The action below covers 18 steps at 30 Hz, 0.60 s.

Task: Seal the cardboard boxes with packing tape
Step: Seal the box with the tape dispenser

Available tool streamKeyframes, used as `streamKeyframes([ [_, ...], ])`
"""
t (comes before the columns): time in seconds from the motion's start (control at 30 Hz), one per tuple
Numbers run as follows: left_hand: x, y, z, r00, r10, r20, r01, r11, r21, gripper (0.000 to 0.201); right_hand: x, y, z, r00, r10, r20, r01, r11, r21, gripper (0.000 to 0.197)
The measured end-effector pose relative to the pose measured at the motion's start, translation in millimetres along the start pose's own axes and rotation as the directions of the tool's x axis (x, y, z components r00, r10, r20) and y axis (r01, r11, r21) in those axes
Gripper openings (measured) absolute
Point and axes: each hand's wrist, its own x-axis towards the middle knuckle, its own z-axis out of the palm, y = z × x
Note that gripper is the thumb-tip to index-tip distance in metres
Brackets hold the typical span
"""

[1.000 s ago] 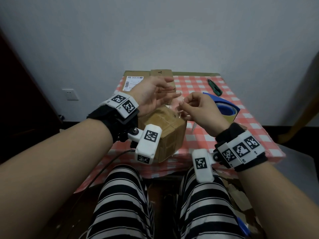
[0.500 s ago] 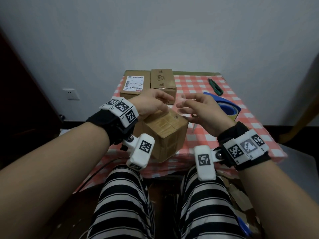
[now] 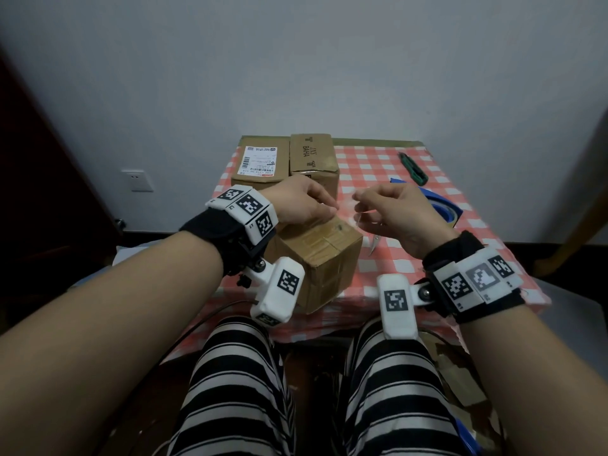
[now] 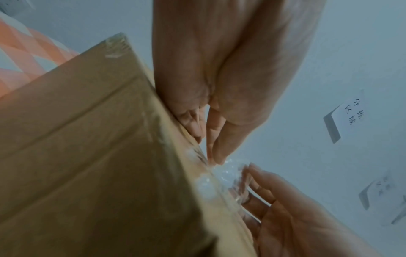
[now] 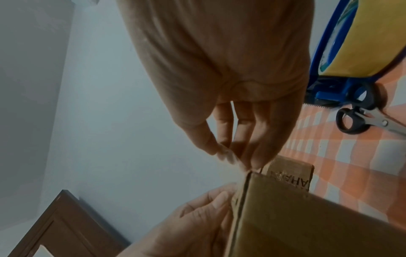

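A small brown cardboard box point(image 3: 324, 258) sits turned at an angle on the near part of the red and white checked tablecloth point(image 3: 371, 166). The left hand point(image 3: 301, 202) rests on the box's far top edge with its fingertips pressed close together. The right hand point(image 3: 394, 209) hovers just right of it and pinches a crinkly bit of clear sticky tape point(image 4: 228, 172) stretched between both hands. Two more brown boxes point(image 3: 314, 154) stand side by side at the far left. A blue tape holder with a yellow roll point(image 5: 356, 40) and black-handled scissors point(image 5: 360, 120) lie to the right. A green knife point(image 3: 413, 172) lies far right.
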Motion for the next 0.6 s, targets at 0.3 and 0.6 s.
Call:
streamKeyframes([
  [0.3,9.7,8.0,9.7,1.000,0.016,0.026,-0.013,0.991,-0.132,0.010,2.6,0.6,-8.7,0.986,0.038,0.165,-0.053,0.995,0.090,0.020],
  [0.6,10.5,4.7,3.3,0.998,0.022,0.066,-0.006,0.973,-0.232,0.010,3.6,8.2,-13.0,0.978,-0.068,0.196,0.076,0.997,-0.034,0.017],
])
